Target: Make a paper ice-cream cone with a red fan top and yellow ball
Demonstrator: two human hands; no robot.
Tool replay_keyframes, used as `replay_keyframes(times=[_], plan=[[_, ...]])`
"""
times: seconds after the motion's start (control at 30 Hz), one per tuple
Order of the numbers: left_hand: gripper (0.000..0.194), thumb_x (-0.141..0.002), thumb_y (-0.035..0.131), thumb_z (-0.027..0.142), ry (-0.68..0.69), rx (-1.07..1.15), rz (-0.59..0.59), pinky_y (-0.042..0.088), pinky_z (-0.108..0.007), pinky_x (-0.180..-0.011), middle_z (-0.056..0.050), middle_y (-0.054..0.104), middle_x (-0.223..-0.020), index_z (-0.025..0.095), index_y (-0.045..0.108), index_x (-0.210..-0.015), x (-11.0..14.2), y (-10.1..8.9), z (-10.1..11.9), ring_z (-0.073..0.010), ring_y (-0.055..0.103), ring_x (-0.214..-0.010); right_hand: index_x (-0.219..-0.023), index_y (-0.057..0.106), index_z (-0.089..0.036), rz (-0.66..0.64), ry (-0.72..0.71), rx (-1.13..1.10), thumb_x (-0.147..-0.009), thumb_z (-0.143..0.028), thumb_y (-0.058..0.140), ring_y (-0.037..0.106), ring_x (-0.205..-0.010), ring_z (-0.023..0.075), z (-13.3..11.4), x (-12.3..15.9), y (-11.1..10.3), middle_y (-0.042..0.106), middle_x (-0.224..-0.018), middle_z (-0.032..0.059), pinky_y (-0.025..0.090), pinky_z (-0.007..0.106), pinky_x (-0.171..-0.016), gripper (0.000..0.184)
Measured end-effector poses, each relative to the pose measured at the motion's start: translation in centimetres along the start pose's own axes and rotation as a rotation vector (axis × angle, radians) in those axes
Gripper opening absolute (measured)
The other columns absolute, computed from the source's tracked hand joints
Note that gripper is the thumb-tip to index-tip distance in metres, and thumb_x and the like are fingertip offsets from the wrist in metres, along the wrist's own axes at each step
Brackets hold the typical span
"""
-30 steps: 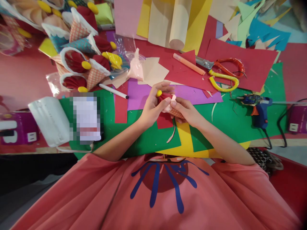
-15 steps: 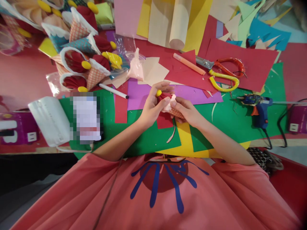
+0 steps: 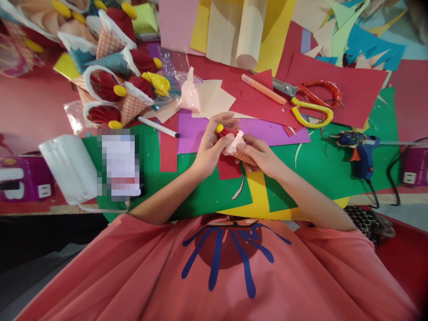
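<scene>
Between my two hands is a small craft ice cream cone [image 3: 245,157], with an orange checked cone, a dark red pleated top, a pale pink clay-like rim and a yellow ball. My left hand [image 3: 211,147] is closed round the red end, its thumb on the pale rim. My right hand [image 3: 263,152] grips the checked cone from the other side, thumb pressed against the rim's edge. Fingers hide parts of the cone. Beneath the hands lie a red paper piece [image 3: 229,171] and a purple sheet [image 3: 190,138].
Similar finished cones [image 3: 137,100] crowd the upper left. A bag of pink clay [image 3: 190,96], a marker [image 3: 158,127], scissors [image 3: 312,104] and a glue gun [image 3: 363,154] lie around. A phone [image 3: 120,165] and a white box [image 3: 68,169] are at left.
The cone has turned slightly in my hands, and its yellow ball has shifted a little left. More of the pale rim shows as my right thumb has moved down slightly.
</scene>
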State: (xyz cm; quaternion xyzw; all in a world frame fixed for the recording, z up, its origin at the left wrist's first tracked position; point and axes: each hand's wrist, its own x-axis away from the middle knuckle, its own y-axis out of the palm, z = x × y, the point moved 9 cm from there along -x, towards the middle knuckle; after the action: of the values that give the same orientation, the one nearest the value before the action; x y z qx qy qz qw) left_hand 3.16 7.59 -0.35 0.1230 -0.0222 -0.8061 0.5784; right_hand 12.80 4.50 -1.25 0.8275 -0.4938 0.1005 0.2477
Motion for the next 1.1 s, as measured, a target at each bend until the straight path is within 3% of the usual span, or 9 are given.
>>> replay_keyframes(times=[0.2,0.37,0.57,0.63,0.8,1.1], plan=[[0.039,-0.089,0.065,0.035,-0.034,0.108,0.051,0.054,-0.032,-0.1,0.002,0.064,-0.125,0.035,0.056,-0.127,-0.1,-0.5,0.1,-0.0163,0.064,-0.115,-0.102,0.052,-0.016,-0.049,-0.02,-0.045,-0.083,-0.056,0.068,0.054,-0.038,0.0051,0.0,-0.1,0.3,0.064,-0.069,-0.004,0.037,0.015,-0.028,0.046],[0.038,-0.09,0.064,0.039,0.011,0.064,0.042,0.055,-0.032,-0.098,0.001,0.063,-0.129,0.036,0.057,-0.128,-0.3,-0.8,0.4,-0.0186,0.064,-0.117,-0.107,0.053,-0.017,-0.045,-0.012,-0.054,-0.078,-0.055,0.074,0.062,-0.043,0.0075,0.1,-0.2,0.1,0.065,-0.075,-0.0039,0.047,0.017,-0.032,0.052],[0.039,-0.093,0.06,0.043,0.042,0.004,0.034,0.056,-0.033,-0.097,-0.001,0.063,-0.13,0.036,0.054,-0.131,-0.3,-0.7,0.6,-0.0197,0.064,-0.118,-0.1,0.045,-0.021,-0.011,0.006,-0.064,-0.07,-0.052,0.082,0.063,-0.046,0.0095,0.1,-0.1,0.1,0.063,-0.066,-0.0084,0.053,0.02,-0.04,0.057],[0.04,-0.093,0.06,0.042,0.038,-0.002,0.03,0.056,-0.033,-0.096,-0.001,0.063,-0.129,0.036,0.053,-0.132,-0.3,-0.6,0.6,-0.019,0.064,-0.117,-0.097,0.043,-0.022,-0.006,0.005,-0.048,-0.069,-0.054,0.082,0.062,-0.045,0.009,0.1,-0.1,0.1,0.063,-0.066,-0.0086,0.05,0.018,-0.037,0.058],[0.037,-0.093,0.061,0.04,0.013,-0.004,0.027,0.055,-0.031,-0.097,-0.001,0.064,-0.126,0.035,0.055,-0.129,-0.1,0.1,0.6,-0.0176,0.063,-0.118,-0.094,0.042,-0.022,0.024,-0.03,0.003,-0.074,-0.066,0.072,0.044,-0.031,0.0031,-0.3,0.1,-0.2,0.054,-0.055,-0.0123,0.027,0.013,-0.028,0.057],[0.032,-0.092,0.064,0.042,0.0,0.016,0.061,0.053,-0.029,-0.101,0.001,0.066,-0.117,0.035,0.059,-0.122,0.4,0.6,0.7,-0.0139,0.064,-0.113,-0.091,0.045,-0.023,0.107,-0.051,0.062,-0.076,-0.072,0.066,0.04,-0.032,0.0044,-0.4,0.1,-0.7,0.05,-0.053,-0.0106,0.026,0.015,-0.028,0.055]])
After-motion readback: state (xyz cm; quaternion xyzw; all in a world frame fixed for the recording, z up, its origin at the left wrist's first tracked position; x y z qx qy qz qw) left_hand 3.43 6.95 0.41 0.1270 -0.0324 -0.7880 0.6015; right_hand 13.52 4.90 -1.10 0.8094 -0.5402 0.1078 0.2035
